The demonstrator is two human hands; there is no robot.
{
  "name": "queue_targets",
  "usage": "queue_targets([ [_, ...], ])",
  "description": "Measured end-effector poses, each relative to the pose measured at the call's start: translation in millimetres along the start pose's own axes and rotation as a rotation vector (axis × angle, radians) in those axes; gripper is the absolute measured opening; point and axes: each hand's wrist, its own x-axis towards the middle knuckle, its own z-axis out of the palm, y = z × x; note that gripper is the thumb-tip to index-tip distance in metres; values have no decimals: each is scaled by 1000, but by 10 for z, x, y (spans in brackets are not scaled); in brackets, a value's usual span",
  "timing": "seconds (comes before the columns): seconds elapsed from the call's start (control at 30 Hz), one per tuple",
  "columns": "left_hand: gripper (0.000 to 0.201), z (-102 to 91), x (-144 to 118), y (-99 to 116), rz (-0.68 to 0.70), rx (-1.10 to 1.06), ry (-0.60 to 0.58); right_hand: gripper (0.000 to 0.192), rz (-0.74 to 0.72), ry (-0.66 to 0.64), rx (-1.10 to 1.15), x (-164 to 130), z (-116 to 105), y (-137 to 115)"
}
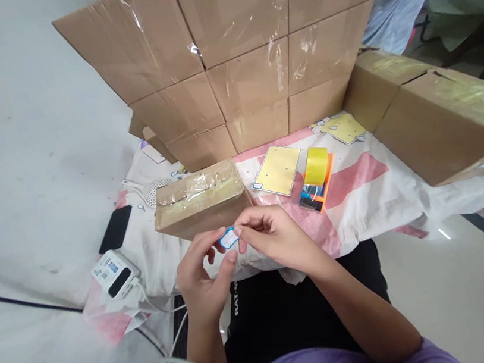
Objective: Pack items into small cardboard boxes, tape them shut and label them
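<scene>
Both hands pinch a small label (white, blue-edged).

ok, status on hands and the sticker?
Both hands, left and right, pinch small blue-edged label. Taped carton just beyond. Tape dispenser off right, nothing between.

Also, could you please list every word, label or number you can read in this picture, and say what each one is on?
"RAT-": white letters running sideways on the black garment in the person's lap; the rest is hidden by the left hand.
White device with a cable: blue print on its label, too small to read.
Small blue-edged sticker, pinched by both hands, the right hand too: no writing legible.
Yellow sheet: no text visible.
</scene>
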Motion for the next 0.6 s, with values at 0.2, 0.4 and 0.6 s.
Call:
queue_targets([
  [0.2, 26, 8, -77, -59, -238, -1, 84, 16, -9, -12, -85, -28, -18, 35],
  [0.4, 30, 2, -39, -1, -207, 30, -2, 23, 7, -80, -76, -3, -105, -11],
  [0.6, 8, 22, 45, 152, -17, 232, 36, 26, 9, -102, -33, 0, -103, 74],
])
